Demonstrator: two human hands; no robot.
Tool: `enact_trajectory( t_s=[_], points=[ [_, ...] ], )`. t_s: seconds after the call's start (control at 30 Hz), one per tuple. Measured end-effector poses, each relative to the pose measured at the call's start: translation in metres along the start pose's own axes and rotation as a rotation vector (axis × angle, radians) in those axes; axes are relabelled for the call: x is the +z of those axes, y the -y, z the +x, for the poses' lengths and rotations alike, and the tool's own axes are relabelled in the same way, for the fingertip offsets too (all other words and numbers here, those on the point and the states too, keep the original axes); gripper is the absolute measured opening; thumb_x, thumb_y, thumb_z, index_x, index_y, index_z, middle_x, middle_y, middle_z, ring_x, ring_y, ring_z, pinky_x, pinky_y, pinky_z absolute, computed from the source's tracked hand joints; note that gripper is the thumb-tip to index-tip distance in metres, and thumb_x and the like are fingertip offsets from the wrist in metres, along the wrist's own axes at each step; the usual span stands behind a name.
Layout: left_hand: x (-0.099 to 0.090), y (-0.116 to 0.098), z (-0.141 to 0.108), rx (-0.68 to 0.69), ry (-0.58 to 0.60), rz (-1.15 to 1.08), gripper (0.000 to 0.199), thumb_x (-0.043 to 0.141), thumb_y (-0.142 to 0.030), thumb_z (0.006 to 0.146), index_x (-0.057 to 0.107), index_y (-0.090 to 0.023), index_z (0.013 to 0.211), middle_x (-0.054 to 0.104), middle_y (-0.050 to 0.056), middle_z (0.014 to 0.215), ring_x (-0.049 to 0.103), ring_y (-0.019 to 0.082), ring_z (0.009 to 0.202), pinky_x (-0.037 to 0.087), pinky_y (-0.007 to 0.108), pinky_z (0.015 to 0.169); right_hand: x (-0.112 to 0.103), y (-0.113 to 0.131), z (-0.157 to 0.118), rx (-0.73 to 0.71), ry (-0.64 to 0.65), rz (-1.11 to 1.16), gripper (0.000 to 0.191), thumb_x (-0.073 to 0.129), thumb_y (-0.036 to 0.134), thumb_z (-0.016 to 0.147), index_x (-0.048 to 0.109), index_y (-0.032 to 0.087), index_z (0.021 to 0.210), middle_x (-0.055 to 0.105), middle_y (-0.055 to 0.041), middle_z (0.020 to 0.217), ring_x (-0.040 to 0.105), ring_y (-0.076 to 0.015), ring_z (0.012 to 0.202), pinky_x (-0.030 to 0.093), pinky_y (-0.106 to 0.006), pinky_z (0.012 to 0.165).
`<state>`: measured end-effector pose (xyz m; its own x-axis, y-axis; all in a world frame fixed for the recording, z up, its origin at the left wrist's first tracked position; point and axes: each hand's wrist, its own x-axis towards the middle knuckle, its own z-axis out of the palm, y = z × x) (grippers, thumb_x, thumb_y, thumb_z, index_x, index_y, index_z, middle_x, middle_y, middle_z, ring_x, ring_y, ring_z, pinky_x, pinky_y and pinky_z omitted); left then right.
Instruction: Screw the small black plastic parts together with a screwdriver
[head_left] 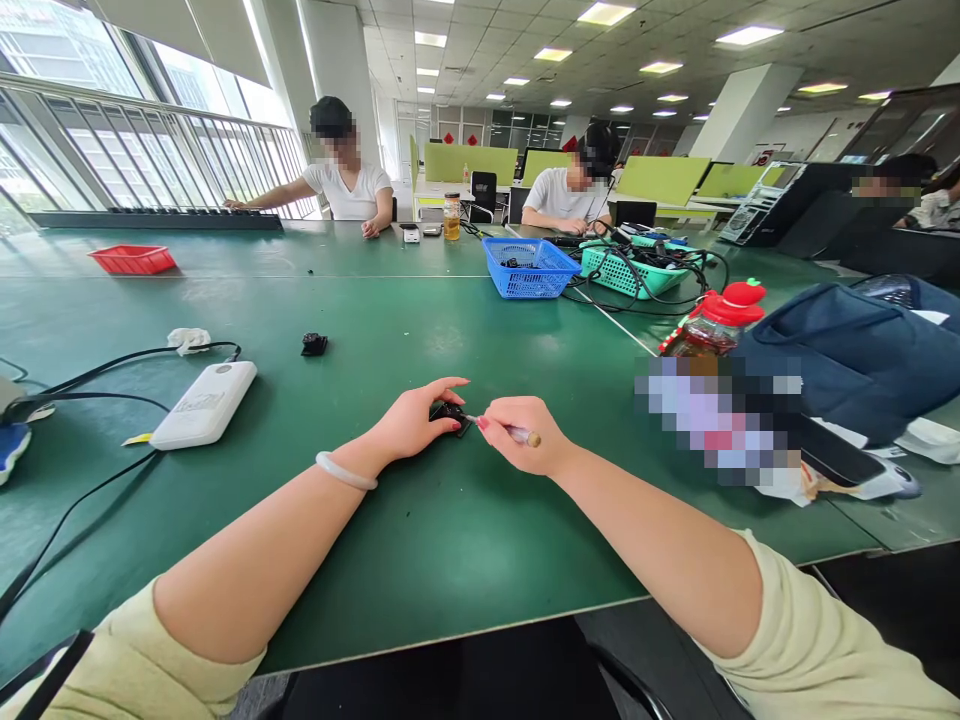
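My left hand (409, 422) is closed round a small black part (450, 412), holding it down on the green table (420, 540). The thumb and fingers hide much of this part. In my right hand (529, 418) I grip a slim pen-shaped tool (523, 436) with a pale, clear-looking handle and a brownish end. Its thin tip points left and meets the black part or lies very close to it; I cannot tell which. A second small black piece (314, 344) lies on the table, ahead and to the left of my left hand.
Left stands a white power bank (206, 405) with black cables and a crumpled tissue (189, 340). Farther off are a red tray (133, 259), a blue basket (531, 270) and a green basket (634, 272) with cables. A red-lidded bottle (712, 320) and dark blue bag (862, 350) sit right. Two people sit opposite.
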<state>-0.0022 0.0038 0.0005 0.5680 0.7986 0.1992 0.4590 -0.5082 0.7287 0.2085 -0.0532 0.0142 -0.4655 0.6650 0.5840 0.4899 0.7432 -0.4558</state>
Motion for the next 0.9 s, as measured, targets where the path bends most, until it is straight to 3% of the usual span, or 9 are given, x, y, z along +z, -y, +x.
enact_trajectory(
  t_s=[0.1,0.2,0.27,0.33,0.43,0.53,0.63,0.9],
  points=[
    [-0.002,-0.004,-0.002,-0.028,-0.016,0.045,0.057,0.064,-0.027,0.078,0.053,-0.028,0.134,0.072,0.003,0.113,0.064,0.024,0.109,0.047,0.044,0.105,0.008,0.005,-0.001,-0.153,0.005,-0.134,0.04,0.046,0.03,0.092,0.042,0.021,0.054,0.038,0.0036,0.05,0.031,-0.0103,0.048,0.026,-0.026,0.051],
    [-0.003,-0.004,-0.003,-0.029,-0.013,0.007,0.056,0.059,-0.023,0.079,0.053,-0.027,0.135,0.071,0.003,0.115,0.065,0.023,0.11,0.048,0.042,0.104,0.013,0.011,0.0,-0.181,-0.03,-0.172,0.029,0.05,0.028,0.089,0.049,0.021,0.061,0.045,0.0031,0.053,0.037,-0.0106,0.049,0.028,-0.026,0.052],
    [-0.002,-0.001,-0.003,-0.013,-0.013,-0.029,0.056,0.058,-0.022,0.079,0.052,-0.026,0.135,0.07,0.004,0.117,0.064,0.022,0.111,0.047,0.042,0.106,0.013,0.013,0.001,-0.067,-0.082,-0.081,0.02,0.05,0.028,0.089,0.053,0.022,0.071,0.049,0.0041,0.055,0.04,-0.0099,0.049,0.032,-0.024,0.054],
    [0.0,0.002,-0.002,0.007,-0.022,-0.056,0.057,0.058,-0.023,0.079,0.051,-0.025,0.136,0.069,0.005,0.12,0.064,0.022,0.112,0.045,0.044,0.108,0.009,0.011,0.003,0.152,-0.18,0.048,0.014,0.054,0.031,0.089,0.051,0.023,0.078,0.046,0.0069,0.054,0.039,-0.009,0.047,0.033,-0.023,0.053],
    [0.001,0.005,0.0,0.014,-0.043,-0.073,0.059,0.063,-0.027,0.077,0.051,-0.024,0.135,0.067,0.007,0.12,0.063,0.023,0.111,0.044,0.046,0.109,0.0,-0.002,0.007,0.42,-0.314,0.263,0.023,0.058,0.038,0.086,0.045,0.023,0.075,0.045,0.0077,0.053,0.04,-0.0089,0.047,0.032,-0.022,0.051],
    [0.002,0.004,0.001,-0.026,-0.073,-0.04,0.06,0.068,-0.032,0.075,0.054,-0.023,0.132,0.067,0.007,0.113,0.064,0.023,0.107,0.046,0.045,0.107,-0.004,-0.017,0.01,0.577,-0.34,0.501,0.026,0.058,0.039,0.084,0.042,0.024,0.07,0.046,0.0078,0.05,0.039,-0.009,0.045,0.03,-0.022,0.046],
    [0.001,0.002,0.002,-0.058,-0.097,0.027,0.059,0.07,-0.036,0.074,0.056,-0.023,0.13,0.068,0.005,0.105,0.064,0.024,0.105,0.046,0.046,0.106,-0.003,-0.025,0.011,0.63,-0.329,0.611,0.026,0.06,0.036,0.08,0.042,0.024,0.068,0.045,0.0084,0.048,0.037,-0.0082,0.043,0.028,-0.022,0.043],
    [0.0,0.001,0.001,-0.057,-0.083,0.028,0.06,0.069,-0.037,0.075,0.054,-0.024,0.131,0.068,0.004,0.102,0.065,0.023,0.101,0.048,0.043,0.101,-0.001,-0.023,0.011,0.646,-0.367,0.569,0.026,0.062,0.036,0.078,0.042,0.023,0.066,0.046,0.0082,0.048,0.038,-0.008,0.044,0.027,-0.021,0.043]
  ],
)
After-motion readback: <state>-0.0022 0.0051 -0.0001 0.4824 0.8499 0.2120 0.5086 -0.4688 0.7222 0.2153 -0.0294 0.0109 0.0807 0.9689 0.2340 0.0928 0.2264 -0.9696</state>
